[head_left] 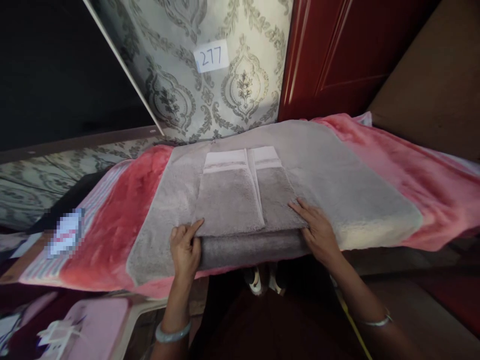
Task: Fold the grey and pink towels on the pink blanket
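A plush grey towel (330, 185) lies spread on a bed, with a folded stack of grey towelling (240, 200) at its middle. White woven bands (228, 162) cross the far end of the stack. A rounded darker fold (251, 250) runs along the near edge. My left hand (183, 250) pinches the near left corner of the stack, thumb on top. My right hand (317, 230) lies on the stack's right edge, fingers spread. A pale bangle (172, 332) circles my left wrist, and a thin silver one (377, 321) circles my right.
A pink-red fleece blanket (116, 225) lies beneath the towel. Behind it are damask wallpaper (243, 85) with a paper tag reading 277 (210, 56) and a dark red wooden door (318, 55). A pink object (93, 325) sits low at left; a yellow cord (352, 325) hangs at right.
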Tool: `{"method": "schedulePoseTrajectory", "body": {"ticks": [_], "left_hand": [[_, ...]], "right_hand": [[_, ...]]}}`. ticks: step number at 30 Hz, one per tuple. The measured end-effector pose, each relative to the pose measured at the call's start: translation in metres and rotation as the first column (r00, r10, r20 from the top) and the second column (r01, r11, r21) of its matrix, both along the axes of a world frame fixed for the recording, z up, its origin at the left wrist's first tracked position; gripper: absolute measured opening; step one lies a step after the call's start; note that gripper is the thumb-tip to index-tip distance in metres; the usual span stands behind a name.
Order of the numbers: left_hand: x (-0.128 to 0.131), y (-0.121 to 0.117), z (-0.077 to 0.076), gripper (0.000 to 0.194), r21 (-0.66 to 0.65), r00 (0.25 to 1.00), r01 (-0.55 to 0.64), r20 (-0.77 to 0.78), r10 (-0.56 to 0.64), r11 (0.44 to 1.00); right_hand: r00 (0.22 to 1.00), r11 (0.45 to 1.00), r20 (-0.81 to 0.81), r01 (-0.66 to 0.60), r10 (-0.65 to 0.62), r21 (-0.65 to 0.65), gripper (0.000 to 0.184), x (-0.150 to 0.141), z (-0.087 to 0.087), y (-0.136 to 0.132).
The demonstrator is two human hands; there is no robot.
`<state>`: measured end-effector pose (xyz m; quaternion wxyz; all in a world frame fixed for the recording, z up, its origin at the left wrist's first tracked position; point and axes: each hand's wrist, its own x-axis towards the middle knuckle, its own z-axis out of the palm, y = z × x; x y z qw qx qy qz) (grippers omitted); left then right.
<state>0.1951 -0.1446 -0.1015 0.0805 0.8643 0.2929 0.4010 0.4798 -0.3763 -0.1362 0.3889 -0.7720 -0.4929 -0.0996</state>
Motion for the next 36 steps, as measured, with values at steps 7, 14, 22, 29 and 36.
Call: {"method": "schedulePoseTrajectory", "body": {"ticks": [7,14,22,29,36], "left_hand": [[-0.002,0.001,-0.001,0.045,0.015,0.998,-0.026,-0.052,0.026,1.0],[0.0,0.001,0.001,0.047,-0.014,0.998,-0.012,-0.057,0.011,1.0],[-0.003,0.003,0.0,0.043,0.016,0.999,-0.007,-0.042,0.008,1.0],[-0.001,0.014,0.0,0.046,0.094,0.993,-0.011,-0.114,0.022,0.996],[-0.004,0.016,-0.002,0.046,0.076,0.993,0.029,-0.119,-0.02,0.997]], "right_hand": [[0.999,0.997,0.028,0.043,-0.045,0.06,0.07,-0.002,-0.001,-0.001],[0.998,0.991,-0.021,0.064,-0.062,0.119,0.069,-0.007,0.003,0.007],[0.989,0.957,-0.068,0.142,-0.129,0.253,0.075,-0.017,-0.003,0.018],[0.981,0.976,-0.099,0.178,-0.166,0.129,0.09,-0.004,0.003,0.024],[0.99,0.968,-0.076,0.135,-0.121,0.211,0.084,-0.009,0.0,0.025]]}}
